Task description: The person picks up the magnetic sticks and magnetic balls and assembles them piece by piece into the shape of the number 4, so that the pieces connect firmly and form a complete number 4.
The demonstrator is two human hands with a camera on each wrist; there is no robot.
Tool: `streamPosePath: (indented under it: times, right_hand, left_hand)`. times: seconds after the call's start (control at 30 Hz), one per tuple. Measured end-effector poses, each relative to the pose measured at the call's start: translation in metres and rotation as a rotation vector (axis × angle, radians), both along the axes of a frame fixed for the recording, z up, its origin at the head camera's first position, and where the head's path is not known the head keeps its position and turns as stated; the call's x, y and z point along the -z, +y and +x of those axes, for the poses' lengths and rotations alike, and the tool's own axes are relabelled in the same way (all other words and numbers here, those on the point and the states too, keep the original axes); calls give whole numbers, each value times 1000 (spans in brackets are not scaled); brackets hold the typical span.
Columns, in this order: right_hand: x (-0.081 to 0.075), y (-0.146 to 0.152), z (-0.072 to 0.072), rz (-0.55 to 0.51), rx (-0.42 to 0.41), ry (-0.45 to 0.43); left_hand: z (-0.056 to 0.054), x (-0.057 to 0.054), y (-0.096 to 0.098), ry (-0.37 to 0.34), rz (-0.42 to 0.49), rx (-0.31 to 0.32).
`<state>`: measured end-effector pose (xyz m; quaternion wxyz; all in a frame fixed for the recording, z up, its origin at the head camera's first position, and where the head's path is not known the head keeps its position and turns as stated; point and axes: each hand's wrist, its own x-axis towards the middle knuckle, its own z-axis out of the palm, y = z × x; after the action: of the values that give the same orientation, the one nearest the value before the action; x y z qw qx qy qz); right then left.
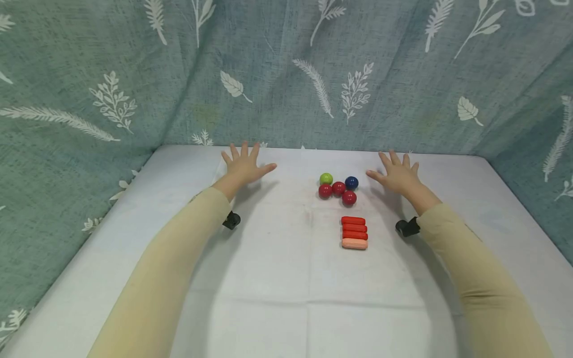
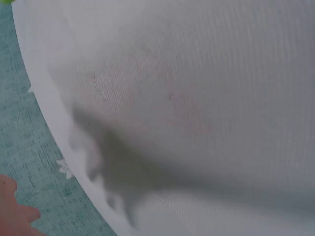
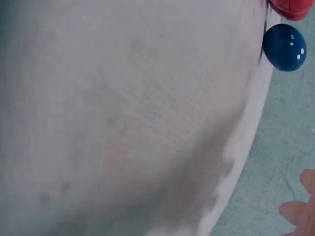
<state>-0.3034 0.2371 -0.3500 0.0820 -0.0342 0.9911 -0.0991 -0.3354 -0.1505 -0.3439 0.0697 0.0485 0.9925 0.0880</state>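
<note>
Both hands are held out with fingers spread and hold nothing. My left hand is over the far left part of the white table, its shadow on the cloth. The right hand is to the right of a cluster of shiny balls. This cluster has a green ball, a dark blue ball nearest that hand, and three red balls. Nearer to me, three red sausage-shaped pieces lie stacked in a row with a ridged pinkish-orange piece. In the wrist views, only some fingertips show.
A green-blue curtain with white leaf prints hangs behind the table and along both sides. Black wrist cameras sit below the left sleeve and the right sleeve.
</note>
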Motion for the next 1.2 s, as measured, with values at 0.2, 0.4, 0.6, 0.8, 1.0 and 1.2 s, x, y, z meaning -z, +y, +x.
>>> streamPosePath:
  times: [0.2, 0.4, 0.6, 0.8, 1.0, 1.2]
  right_hand:
    - [-4, 0, 7, -7, -31, 23]
    - [-10, -2, 22, -7, -81, 60]
    - [-10, -7, 40, -31, -166, 93]
    - [-8, -10, 59, -117, -229, 92]
    - [-4, -14, 79, -181, -267, 58]
    - [2, -19, 93, -265, -274, 9]
  left_hand:
    - [2, 3, 14, 17, 16, 46]
    - [7, 0, 40, 26, 106, 99]
    - [9, 3, 61, -56, 329, 150]
    - [8, 5, 80, -76, 437, 165]
    - [11, 10, 98, -95, 551, 219]
    - [23, 15, 111, -117, 549, 261]
